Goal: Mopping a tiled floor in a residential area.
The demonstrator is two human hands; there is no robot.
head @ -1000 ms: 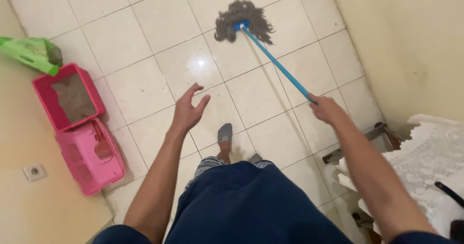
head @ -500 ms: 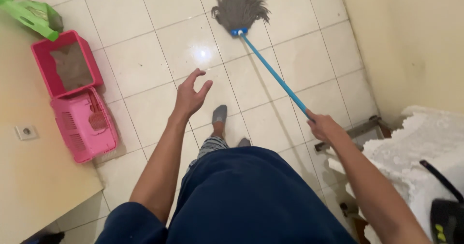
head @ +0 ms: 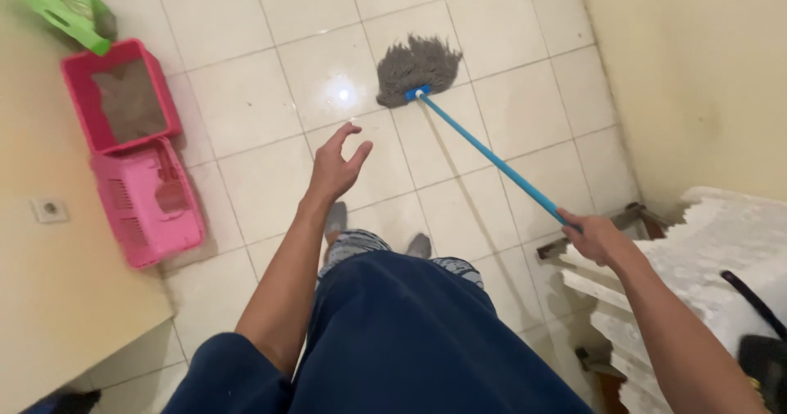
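Note:
My right hand (head: 597,238) grips the lower end of a blue mop handle (head: 492,156). The handle runs up and left to a grey string mop head (head: 416,67) lying flat on the white tiled floor (head: 270,94). My left hand (head: 336,165) hangs free in the air above the tiles, fingers spread and holding nothing. Below the hands are my dark blue shorts and my grey slippers (head: 334,218).
A red tray of grey litter (head: 123,94) and a pink basket-like lid (head: 147,202) sit by the left wall, with a green scoop (head: 61,8) above them. A wall socket (head: 49,210) is at left. A white lace-covered table (head: 721,250) stands at right, against the beige wall.
The mop head has been pulled back toward me and slightly right. My right hand has drawn back and down to the right with the handle. My left hand stays open.

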